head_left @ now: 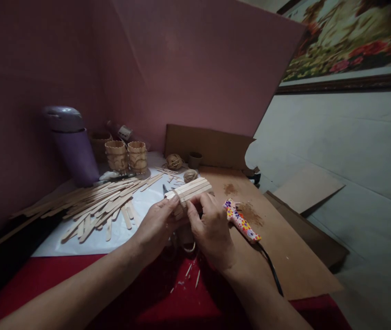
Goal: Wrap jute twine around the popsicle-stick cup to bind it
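A piece made of pale wooden craft sticks (195,188), set side by side around a rounded form, lies on its side between my hands. A strand of twine (180,199) runs across the sticks near their left end. My left hand (156,223) grips that end, its thumb pressed by the twine. My right hand (212,229) is closed at the near side, thumb and bent fingertips against the sticks and the strand's lower part. Below the hands, partly hidden, show the looped handles of what looks like scissors (189,248).
Loose craft sticks (109,206) spread over a white sheet (51,245) on the left. Behind them stand two stick cups (116,156) and a purple flask (74,151). Twine balls (173,161) lie further back. A flowered glue gun (239,222) with a black cord rests on brown board (294,266).
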The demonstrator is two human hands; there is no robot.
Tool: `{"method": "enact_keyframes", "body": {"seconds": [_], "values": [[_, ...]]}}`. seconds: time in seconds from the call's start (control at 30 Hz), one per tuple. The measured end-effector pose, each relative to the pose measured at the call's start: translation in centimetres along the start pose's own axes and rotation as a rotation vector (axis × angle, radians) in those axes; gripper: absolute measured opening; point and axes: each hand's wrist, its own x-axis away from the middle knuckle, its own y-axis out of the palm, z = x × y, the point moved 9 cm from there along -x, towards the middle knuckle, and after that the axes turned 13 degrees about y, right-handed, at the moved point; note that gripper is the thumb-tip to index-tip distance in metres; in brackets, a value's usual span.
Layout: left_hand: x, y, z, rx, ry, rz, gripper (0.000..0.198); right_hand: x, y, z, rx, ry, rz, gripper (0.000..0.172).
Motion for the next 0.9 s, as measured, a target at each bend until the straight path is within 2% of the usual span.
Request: {"method": "enact_keyframes", "body": {"seconds": [0.2, 0.57, 0.9], "values": [[-0.21, -0.24, 0.03, 0.028, -0.003, 0.011, 0.024, -0.39, -0.56, 0.34, 0.005, 0.0, 0.045, 0.011], [-0.2, -0.45, 0.23, -0.004, 0.01, 0.022, 0.02, -0.41, -0.2, 0.17, -0.073, -0.004, -0.021, 0.013], [-0.26, -0.39, 0.0, 0.035, -0.004, 0.006, 0.022, -0.44, -0.31, 0.4, -0.065, 0.016, -0.022, 0.013]]}}
